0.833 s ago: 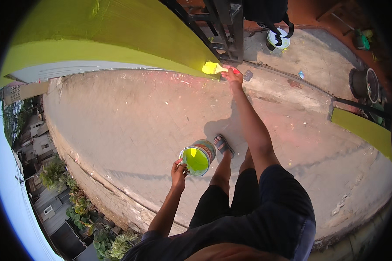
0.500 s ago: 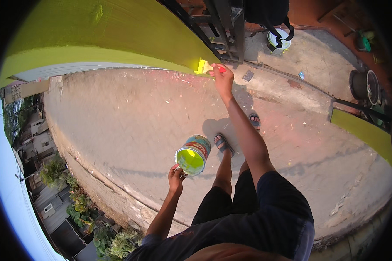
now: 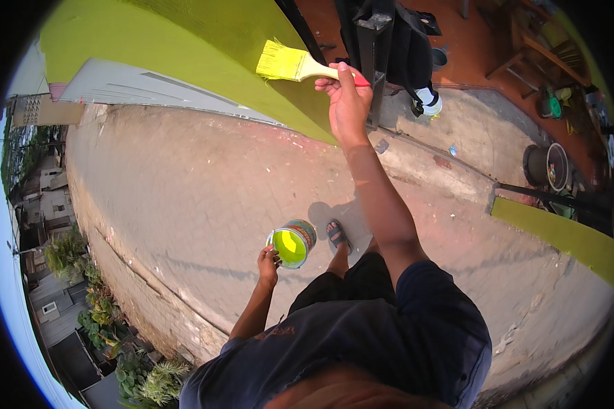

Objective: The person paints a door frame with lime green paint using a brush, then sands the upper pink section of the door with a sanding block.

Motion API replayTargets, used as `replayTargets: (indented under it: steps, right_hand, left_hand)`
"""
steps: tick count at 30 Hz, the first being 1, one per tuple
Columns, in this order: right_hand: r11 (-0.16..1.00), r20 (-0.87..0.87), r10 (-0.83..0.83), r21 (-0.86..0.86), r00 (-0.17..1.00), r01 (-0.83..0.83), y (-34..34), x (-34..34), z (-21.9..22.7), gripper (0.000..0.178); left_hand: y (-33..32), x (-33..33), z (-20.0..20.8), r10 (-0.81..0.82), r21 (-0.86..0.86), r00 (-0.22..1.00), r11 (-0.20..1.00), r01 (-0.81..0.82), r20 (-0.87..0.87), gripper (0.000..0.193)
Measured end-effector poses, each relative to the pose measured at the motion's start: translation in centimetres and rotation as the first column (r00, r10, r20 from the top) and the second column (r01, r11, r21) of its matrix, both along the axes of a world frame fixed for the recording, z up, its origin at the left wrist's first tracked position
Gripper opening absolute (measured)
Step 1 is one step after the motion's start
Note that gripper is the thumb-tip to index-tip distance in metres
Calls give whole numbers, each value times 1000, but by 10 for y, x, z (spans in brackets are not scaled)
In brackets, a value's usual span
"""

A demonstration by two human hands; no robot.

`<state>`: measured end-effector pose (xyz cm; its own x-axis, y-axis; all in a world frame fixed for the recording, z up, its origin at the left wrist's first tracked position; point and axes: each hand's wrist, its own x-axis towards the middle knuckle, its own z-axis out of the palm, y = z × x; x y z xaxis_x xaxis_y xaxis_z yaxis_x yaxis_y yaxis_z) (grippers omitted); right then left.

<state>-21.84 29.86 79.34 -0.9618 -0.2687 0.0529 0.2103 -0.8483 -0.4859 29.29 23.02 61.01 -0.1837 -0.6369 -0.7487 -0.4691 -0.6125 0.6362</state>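
A wide paintbrush [image 3: 286, 64] is in my right hand [image 3: 350, 102], fingers closed round its pale handle with the red end. Bright yellow-green paint coats its bristles, which point left, up by the green wall [image 3: 191, 51]; whether they touch it I cannot tell. Lower down, my left hand [image 3: 268, 264] grips a paint bucket [image 3: 292, 244] at its rim or wire handle; the fingers partly hide which. The bucket tilts toward me, showing yellow-green paint inside and a coloured printed outside.
A black metal gate post [image 3: 375, 51] stands right of the wall. Beyond it are a white pail [image 3: 427, 102], a dark round tub [image 3: 556, 167] and a wooden chair [image 3: 546, 58]. A low green wall [image 3: 552, 235] is at right; plants [image 3: 153, 378] line the lower left.
My right hand has lifted the paintbrush from the wall's lower edge to higher up, closer to me. The bucket in my left hand has shifted slightly left and up. The view has tilted.
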Motion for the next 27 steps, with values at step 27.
replayTargets:
  steps: [27]
  right_hand:
    - [1000,-8,5,17,1000,-5,4,-46,88,30]
  left_hand:
    - [6,-17,-14,307,166,945,944,-286,-111,27]
